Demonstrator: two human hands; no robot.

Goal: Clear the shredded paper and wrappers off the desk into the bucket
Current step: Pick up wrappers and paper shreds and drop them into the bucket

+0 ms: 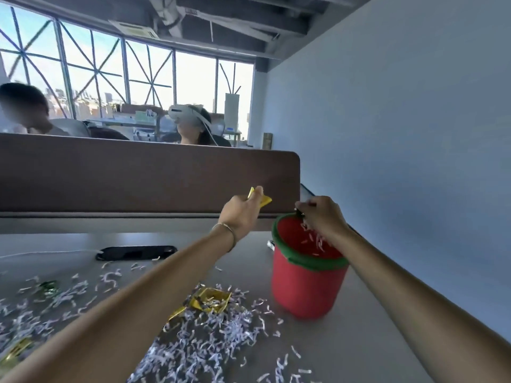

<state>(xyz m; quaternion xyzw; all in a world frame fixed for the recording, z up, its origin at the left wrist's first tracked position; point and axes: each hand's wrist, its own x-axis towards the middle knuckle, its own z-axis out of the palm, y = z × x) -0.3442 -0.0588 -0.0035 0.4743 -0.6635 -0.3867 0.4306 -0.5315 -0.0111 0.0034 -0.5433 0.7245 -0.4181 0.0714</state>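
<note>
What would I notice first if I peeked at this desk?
The red bucket with a green rim, right of middle, with the right hand dropping shreds in. Then the paper shreds strewn across the front, and the gold wrapper held up by the left hand.

A brown partition panel [149, 175] runs along the far edge of the grey surface [367, 335], with a dark cable slot [137, 252] set into the surface at 9 o'clock of centre. A plain pale blue wall [401, 120] fills the 3 o'clock side, and at 11 o'clock a row of tall windows [110, 70] with crossed bracing lets in bright daylight over a city skyline. Beyond the panel sit 2 people [190, 125], beneath an exposed dark ceiling [235, 20] with ducts and beams.
</note>
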